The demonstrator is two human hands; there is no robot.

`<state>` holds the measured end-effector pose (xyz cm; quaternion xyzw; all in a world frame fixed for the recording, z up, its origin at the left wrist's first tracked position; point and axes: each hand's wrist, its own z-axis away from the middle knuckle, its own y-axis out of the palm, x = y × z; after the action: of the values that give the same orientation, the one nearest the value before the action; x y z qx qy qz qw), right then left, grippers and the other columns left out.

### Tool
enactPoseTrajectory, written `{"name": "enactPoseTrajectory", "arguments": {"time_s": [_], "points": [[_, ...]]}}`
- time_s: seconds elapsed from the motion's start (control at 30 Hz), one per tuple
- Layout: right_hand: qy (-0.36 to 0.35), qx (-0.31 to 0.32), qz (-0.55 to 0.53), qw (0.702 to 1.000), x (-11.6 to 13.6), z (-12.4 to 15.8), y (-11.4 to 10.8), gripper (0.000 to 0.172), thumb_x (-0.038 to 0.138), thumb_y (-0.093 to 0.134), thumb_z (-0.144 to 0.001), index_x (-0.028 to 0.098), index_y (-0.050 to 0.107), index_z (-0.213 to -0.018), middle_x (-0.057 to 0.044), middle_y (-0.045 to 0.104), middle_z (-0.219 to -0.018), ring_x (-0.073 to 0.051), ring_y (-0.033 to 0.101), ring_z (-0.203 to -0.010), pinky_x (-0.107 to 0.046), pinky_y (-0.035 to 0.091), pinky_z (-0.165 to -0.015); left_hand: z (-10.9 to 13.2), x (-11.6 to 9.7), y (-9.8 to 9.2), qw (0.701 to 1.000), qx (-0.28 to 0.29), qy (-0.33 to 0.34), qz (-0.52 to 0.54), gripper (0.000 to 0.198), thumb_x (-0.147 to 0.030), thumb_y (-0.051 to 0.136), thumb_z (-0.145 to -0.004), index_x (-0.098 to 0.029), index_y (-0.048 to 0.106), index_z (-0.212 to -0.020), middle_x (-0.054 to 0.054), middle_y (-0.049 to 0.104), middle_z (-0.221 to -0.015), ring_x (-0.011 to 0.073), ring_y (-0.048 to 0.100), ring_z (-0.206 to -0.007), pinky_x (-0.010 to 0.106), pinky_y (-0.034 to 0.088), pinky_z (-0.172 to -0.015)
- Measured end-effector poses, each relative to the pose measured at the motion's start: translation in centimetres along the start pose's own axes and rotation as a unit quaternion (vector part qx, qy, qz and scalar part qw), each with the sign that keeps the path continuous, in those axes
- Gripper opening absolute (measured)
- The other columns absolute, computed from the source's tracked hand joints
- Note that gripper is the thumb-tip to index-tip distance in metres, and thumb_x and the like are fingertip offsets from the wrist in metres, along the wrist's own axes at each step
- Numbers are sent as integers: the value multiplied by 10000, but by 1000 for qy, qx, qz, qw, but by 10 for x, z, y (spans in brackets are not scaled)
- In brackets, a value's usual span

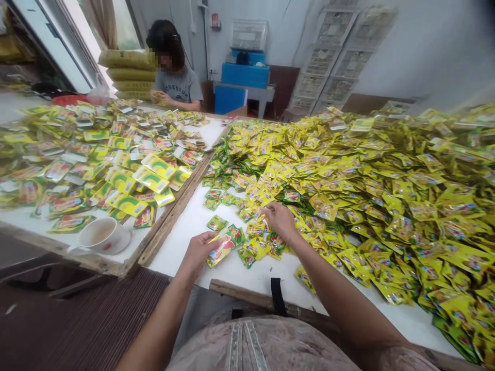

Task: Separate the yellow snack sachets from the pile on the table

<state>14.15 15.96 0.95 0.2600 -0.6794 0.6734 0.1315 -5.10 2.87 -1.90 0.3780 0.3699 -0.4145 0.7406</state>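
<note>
My left hand (199,251) grips a yellow and green packet (222,247) by its left edge, just above the white table (185,232). My right hand (280,220) rests palm down on a small cluster of yellow sachets (255,242), its fingers curled and pinching at one sachet near the cluster's top. A huge heap of small yellow and green sachets (367,185) spreads across the table to the right of my hands.
A second table on the left holds larger yellow packets (116,154) and a white cup on a saucer (101,234) near its front edge. Another person in a grey shirt (176,82) sits at the far end. Blue crates (245,74) and stacked white baskets (340,56) stand behind.
</note>
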Motion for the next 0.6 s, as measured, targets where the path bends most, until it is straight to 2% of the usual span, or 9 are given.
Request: {"name": "enactPoseTrajectory", "arguments": {"time_s": [0.07,0.13,0.23,0.33,0.43,0.53,0.6], "points": [[-6,14,86,996,-2,-12,3,190,343,606,-787,171,631,-865,-122,660,-819,-269,552,-898,-326,388,-702,-3,1,2,1000,-17,-3,-2,388,-317,848,-428,-124,673,-716,20,697,-618,119,596,-502,205,432,-490],[-12,33,106,994,0,-20,10,200,275,687,-720,168,630,-880,-139,655,-825,-291,527,-959,-337,379,-734,-6,3,4,1000,-28,-11,6,413,-324,848,-417,-119,673,-730,24,692,-604,128,599,-497,217,442,-496],[-5,45,80,996,0,-24,19,179,223,730,-662,171,617,-791,-115,637,-764,-259,552,-851,-307,377,-670,-7,4,4,999,-35,-6,14,418,-329,841,-425,-116,678,-746,27,690,-598,141,608,-505,234,459,-514],[-5,45,43,998,-2,-22,22,153,278,683,-706,183,571,-753,-52,604,-714,-187,544,-703,-271,367,-601,-6,5,0,999,-49,6,12,402,-333,841,-423,-121,678,-723,20,689,-591,142,609,-504,239,467,-522],[-8,27,-121,992,1,-11,26,256,429,614,-741,196,509,-734,10,528,-653,-130,490,-598,-246,370,-564,-6,5,-2,998,-56,10,16,399,-326,844,-421,-126,678,-724,19,698,-608,140,614,-511,237,472,-529],[-22,48,-349,936,11,5,34,400,554,651,-633,202,470,-696,37,462,-626,-108,437,-561,-240,376,-550,-5,4,0,998,-44,14,33,415,-322,844,-429,-124,684,-756,25,709,-644,147,627,-535,241,482,-542],[-40,81,-399,912,18,14,37,438,564,689,-572,203,458,-666,47,425,-610,-99,402,-553,-234,363,-538,-4,3,0,998,-36,18,48,442,-324,844,-435,-118,686,-793,34,714,-667,152,634,-548,245,487,-546]]}}
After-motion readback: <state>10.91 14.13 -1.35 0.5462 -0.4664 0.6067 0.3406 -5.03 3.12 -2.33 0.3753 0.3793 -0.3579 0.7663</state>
